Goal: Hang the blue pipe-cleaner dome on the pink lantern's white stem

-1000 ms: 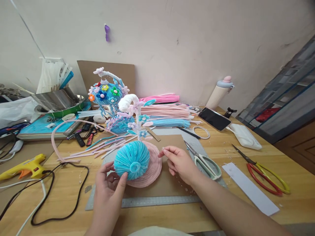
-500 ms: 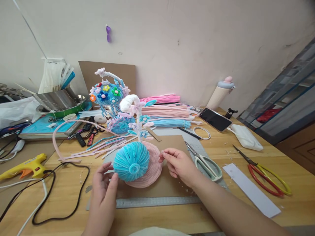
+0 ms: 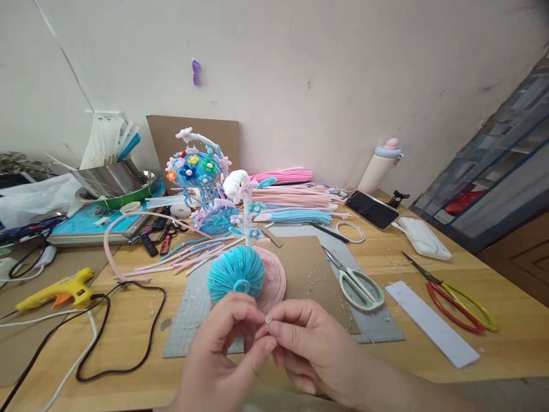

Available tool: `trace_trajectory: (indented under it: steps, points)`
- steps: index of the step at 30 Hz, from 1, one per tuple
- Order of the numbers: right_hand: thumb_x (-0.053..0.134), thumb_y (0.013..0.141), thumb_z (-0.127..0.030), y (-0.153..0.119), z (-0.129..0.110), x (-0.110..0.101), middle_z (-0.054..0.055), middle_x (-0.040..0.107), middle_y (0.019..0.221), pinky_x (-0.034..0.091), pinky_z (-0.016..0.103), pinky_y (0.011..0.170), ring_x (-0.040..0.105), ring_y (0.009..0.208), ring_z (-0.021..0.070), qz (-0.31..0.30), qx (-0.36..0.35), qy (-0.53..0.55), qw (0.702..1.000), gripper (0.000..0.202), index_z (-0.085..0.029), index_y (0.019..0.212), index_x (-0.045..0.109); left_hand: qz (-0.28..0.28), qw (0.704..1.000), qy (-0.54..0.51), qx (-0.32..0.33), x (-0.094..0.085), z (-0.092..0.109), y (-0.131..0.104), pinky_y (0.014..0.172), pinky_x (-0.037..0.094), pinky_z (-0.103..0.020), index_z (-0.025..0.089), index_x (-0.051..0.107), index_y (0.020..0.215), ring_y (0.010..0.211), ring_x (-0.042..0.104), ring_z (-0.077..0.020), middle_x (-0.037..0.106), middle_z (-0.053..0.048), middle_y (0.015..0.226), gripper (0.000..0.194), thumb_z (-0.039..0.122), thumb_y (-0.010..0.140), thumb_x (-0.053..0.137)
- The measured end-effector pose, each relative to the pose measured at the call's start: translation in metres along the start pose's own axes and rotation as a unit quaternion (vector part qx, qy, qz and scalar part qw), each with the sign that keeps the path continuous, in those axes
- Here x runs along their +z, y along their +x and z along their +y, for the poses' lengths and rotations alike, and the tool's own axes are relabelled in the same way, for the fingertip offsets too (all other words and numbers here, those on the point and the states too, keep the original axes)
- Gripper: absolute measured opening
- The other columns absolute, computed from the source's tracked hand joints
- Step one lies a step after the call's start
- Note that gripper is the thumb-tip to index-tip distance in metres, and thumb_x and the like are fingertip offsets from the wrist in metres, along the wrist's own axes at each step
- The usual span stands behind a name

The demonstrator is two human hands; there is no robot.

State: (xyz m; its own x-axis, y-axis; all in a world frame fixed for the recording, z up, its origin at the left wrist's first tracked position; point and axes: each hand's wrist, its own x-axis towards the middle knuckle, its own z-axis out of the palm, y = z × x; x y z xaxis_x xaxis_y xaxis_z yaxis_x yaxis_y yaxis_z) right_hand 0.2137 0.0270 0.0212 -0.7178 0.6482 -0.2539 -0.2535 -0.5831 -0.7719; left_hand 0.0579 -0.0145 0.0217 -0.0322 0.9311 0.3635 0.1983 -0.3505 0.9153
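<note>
Between thumb and index finger my right hand pinches a tiny clear bead. My left hand is bent close beside it, thumb and fingers apart, its fingertips near the bead; whether it holds anything is hidden. Just beyond both hands, a ribbed blue ball rests on a round pink coiled base. A white stem with small flowers and a fluffy white top rises from the base behind the ball.
A cardboard sheet lies on a grey cutting mat. Scissors and red-yellow shears lie right. A yellow glue gun with cables lies left. Behind are pipe cleaners and a flowered blue ornament.
My left hand has left the blue ball's side and moved right and nearer to me. My right hand has come down with the bead, so both hands now meet.
</note>
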Motion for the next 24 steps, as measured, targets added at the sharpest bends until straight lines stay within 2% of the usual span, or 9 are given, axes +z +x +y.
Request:
trace_trajectory:
  steps: [3, 7, 13, 18, 24]
  points:
    - [0.071, 0.075, -0.044, -0.003, 0.012, 0.005, -0.009, 0.045, 0.046, 0.031, 0.011, 0.029, 0.026, 0.03, -0.0011, 0.013, -0.019, -0.013, 1.0, 0.032, -0.013, 0.072, 0.063, -0.019, 0.999, 0.036, 0.031, -0.003, -0.001, -0.007, 0.059, 0.051, -0.019, 0.027, 0.061, 0.089, 0.074, 0.059, -0.012, 0.056, 0.0, 0.084, 0.018, 0.012, 0.079, 0.063]
    - [0.071, 0.075, -0.047, -0.004, 0.03, 0.006, -0.007, 0.05, 0.051, 0.037, 0.013, 0.031, 0.034, 0.032, 0.0001, 0.032, -0.028, -0.025, 0.999, 0.035, -0.013, 0.071, 0.061, -0.041, 0.993, 0.098, 0.043, -0.009, -0.006, -0.02, 0.062, 0.05, -0.02, 0.025, 0.062, 0.087, 0.075, 0.058, -0.0113, 0.057, 0.0, 0.086, 0.013, 0.013, 0.082, 0.06]
    - [0.073, 0.071, -0.048, -0.001, 0.061, -0.01, -0.007, 0.053, 0.054, 0.034, 0.012, 0.028, 0.033, 0.031, 0.0001, 0.094, -0.023, -0.032, 0.995, 0.037, -0.015, 0.075, 0.057, -0.069, 0.976, 0.197, 0.067, -0.007, -0.033, -0.037, 0.064, 0.048, -0.02, 0.021, 0.062, 0.085, 0.08, 0.058, -0.0124, 0.058, -0.003, 0.087, 0.01, 0.012, 0.083, 0.058]
    - [0.069, 0.074, -0.051, -0.005, 0.074, -0.026, -0.009, 0.048, 0.049, 0.032, 0.013, 0.027, 0.032, 0.028, 0.0005, 0.11, -0.027, -0.083, 0.99, 0.039, -0.014, 0.073, 0.057, -0.094, 0.974, 0.188, 0.087, -0.003, -0.053, -0.044, 0.061, 0.047, -0.02, 0.019, 0.059, 0.085, 0.071, 0.057, -0.0112, 0.058, -0.002, 0.076, 0.008, 0.012, 0.084, 0.055]
    - [0.071, 0.07, -0.052, -0.005, 0.076, -0.027, -0.009, 0.047, 0.044, 0.029, 0.016, 0.028, 0.034, 0.028, 0.0024, 0.068, 0.011, -0.093, 0.993, 0.04, -0.014, 0.07, 0.057, -0.137, 0.97, 0.161, 0.123, -0.005, -0.058, -0.052, 0.06, 0.047, -0.017, 0.021, 0.058, 0.09, 0.068, 0.058, -0.0099, 0.059, 0.0, 0.074, 0.013, 0.011, 0.083, 0.054]
